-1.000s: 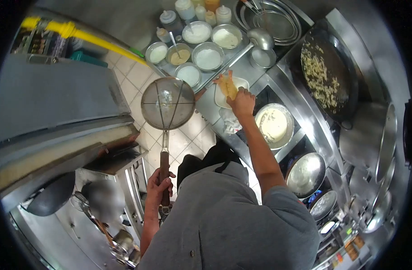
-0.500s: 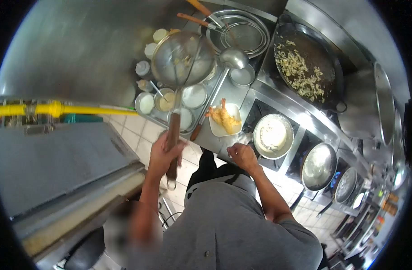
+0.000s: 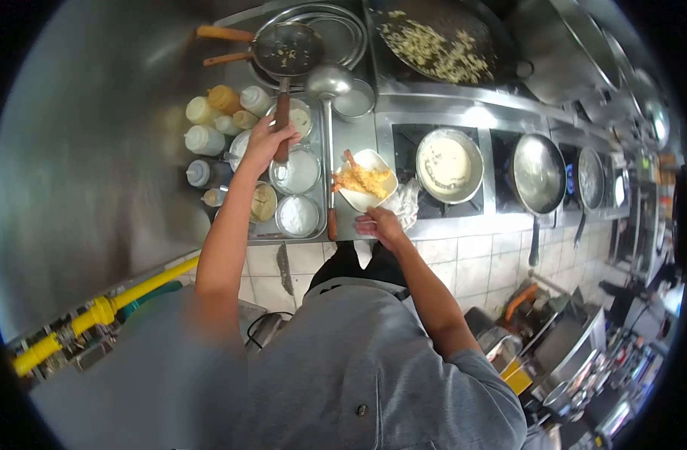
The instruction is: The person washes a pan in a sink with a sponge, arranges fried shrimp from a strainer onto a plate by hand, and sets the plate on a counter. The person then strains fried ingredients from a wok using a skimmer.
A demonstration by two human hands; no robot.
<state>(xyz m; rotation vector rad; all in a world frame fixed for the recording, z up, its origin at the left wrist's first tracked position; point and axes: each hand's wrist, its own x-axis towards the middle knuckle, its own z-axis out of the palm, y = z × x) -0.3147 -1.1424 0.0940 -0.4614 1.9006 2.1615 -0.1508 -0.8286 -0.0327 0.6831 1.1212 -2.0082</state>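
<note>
My left hand [image 3: 262,146] is wrapped round the dark wooden handle of a round mesh strainer [image 3: 287,51]. The strainer, with small crumbs in it, is held over the nested metal bowls and sieves [image 3: 349,37] at the back. My right hand [image 3: 382,226] is at the near edge of a white square plate [image 3: 363,201], its thumb at the rim and its fingers just below. Battered fried shrimp [image 3: 363,178] lie on that plate. A steel ladle [image 3: 329,81] with a long handle lies between the plate and the tray of containers.
Several squeeze bottles [image 3: 202,140] and tubs of white powder [image 3: 297,216] stand on the left. A pot of pale batter [image 3: 444,165] and two pans, one a frying pan [image 3: 538,174], sit on burners at right. A wok [image 3: 433,46] holds fried bits. A cloth [image 3: 405,204] touches the plate.
My left hand has carried the strainer forward, from above the containers to the bowls at the back. My right hand has moved left to the plate's edge. The view has turned.
</note>
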